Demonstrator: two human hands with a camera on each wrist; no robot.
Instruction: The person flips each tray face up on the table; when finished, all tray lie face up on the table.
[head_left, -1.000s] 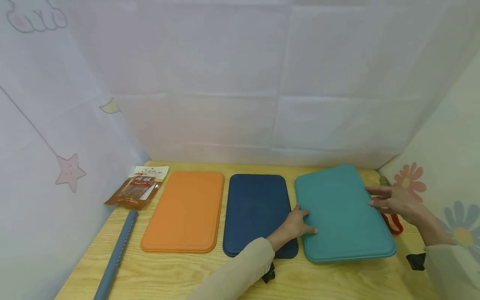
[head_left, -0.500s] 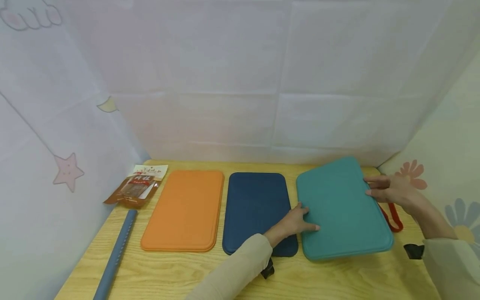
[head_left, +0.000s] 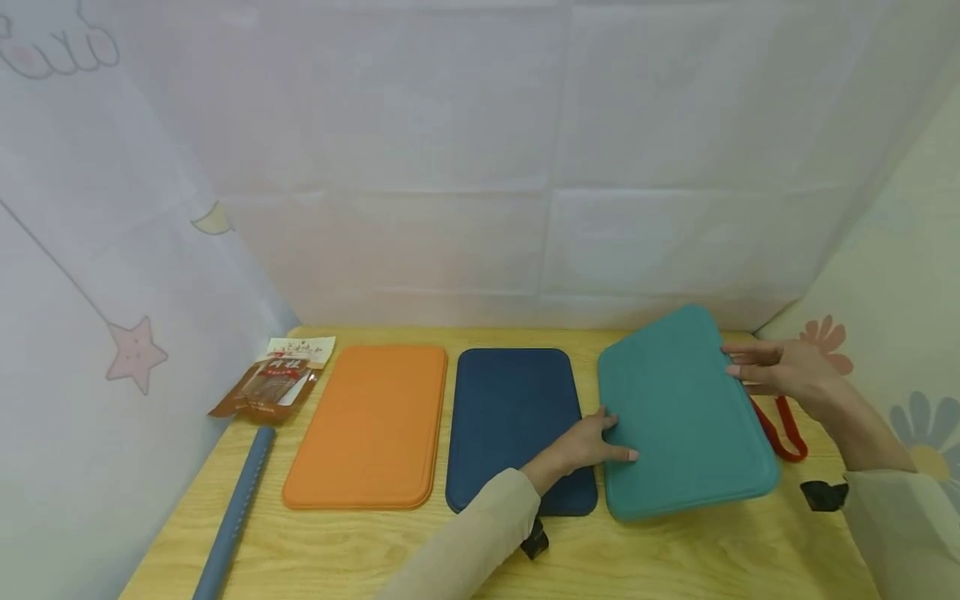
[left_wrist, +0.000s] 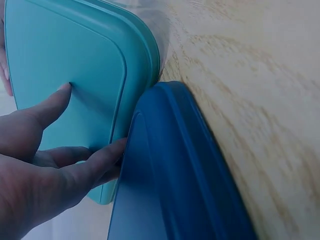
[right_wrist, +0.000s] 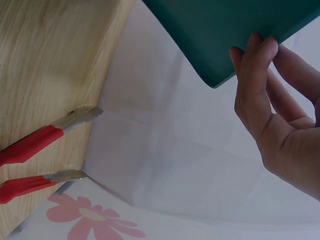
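A teal rectangular board (head_left: 682, 417) with rounded corners stands tilted at the right of the table, its right side raised and its left side low. My right hand (head_left: 798, 375) pinches the raised right edge; in the right wrist view its fingers reach the underside of the board. My left hand (head_left: 581, 443) rests at the lower left edge, the thumb and fingers fairly straight against the teal face and rim. Close beside that hand lies a navy board (head_left: 510, 408) of similar shape, its rim near my fingertips in the left wrist view.
An orange board (head_left: 371, 425) lies left of the navy one. Farther left are a brown snack packet (head_left: 277, 383) and a grey-blue stick (head_left: 238, 508). Tongs with red handles (right_wrist: 35, 145) lie at the right, partly behind the teal board in the head view. Cloth walls (head_left: 405, 242) enclose the table.
My right hand has risen and moved slightly left, tipping the teal board's right side higher. My left hand stays at the left edge.
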